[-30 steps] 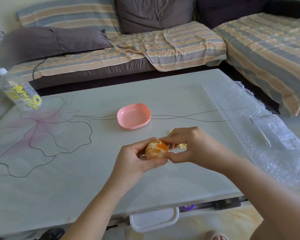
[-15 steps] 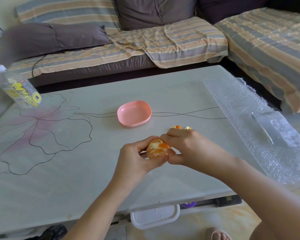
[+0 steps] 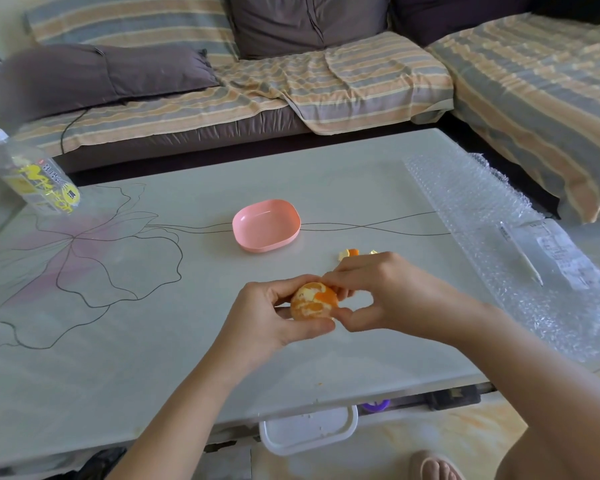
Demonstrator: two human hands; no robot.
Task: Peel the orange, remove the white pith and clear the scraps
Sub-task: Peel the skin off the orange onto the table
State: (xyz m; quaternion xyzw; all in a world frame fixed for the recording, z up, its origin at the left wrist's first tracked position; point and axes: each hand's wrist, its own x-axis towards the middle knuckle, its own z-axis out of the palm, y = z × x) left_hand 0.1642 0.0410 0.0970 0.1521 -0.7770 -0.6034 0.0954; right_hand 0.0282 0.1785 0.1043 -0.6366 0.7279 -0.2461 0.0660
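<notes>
Curling round the orange — left fingers, right fingers.

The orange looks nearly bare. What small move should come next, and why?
Probably the right hand should pull off the bright patch of rind under its fingertips, while the left hand holds the orange steady. White pith streaks are left on the fruit for afterwards.

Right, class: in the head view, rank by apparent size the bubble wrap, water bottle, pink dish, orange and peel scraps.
1. bubble wrap
2. water bottle and pink dish: too alike to separate, and the bottle sits farther off
3. orange
4. peel scraps
</notes>
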